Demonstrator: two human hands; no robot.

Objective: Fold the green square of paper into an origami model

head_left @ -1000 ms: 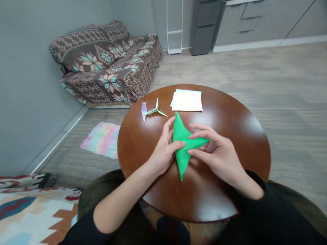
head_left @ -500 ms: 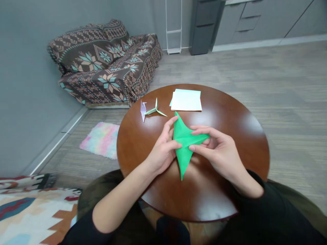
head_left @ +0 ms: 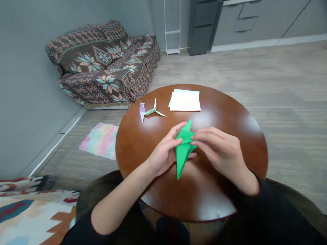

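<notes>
A folded sheet of green origami paper (head_left: 183,151) is held above the near middle of the round table, one long point toward me and a shorter one away. My left hand (head_left: 167,151) grips its left side, thumb on top and fingers partly beneath. At the right corner, my right hand (head_left: 219,146) pinches the paper between thumb and fingertips. Left of the paper stack lie a purple origami crane (head_left: 142,111) and a pale green folded paper piece (head_left: 154,110) with thin pointed arms, close together.
The brown round table (head_left: 230,119) has a stack of white and light blue paper (head_left: 185,101) at its far side. A sofa with a patterned cover (head_left: 102,68) stands behind to the left. A pastel fluffy mat (head_left: 100,141) lies on the floor.
The green paper's wide right flap has been drawn in, so the sheet looks narrower, and its far tip now leans right. My right hand's fingers have closed closer together on it.
</notes>
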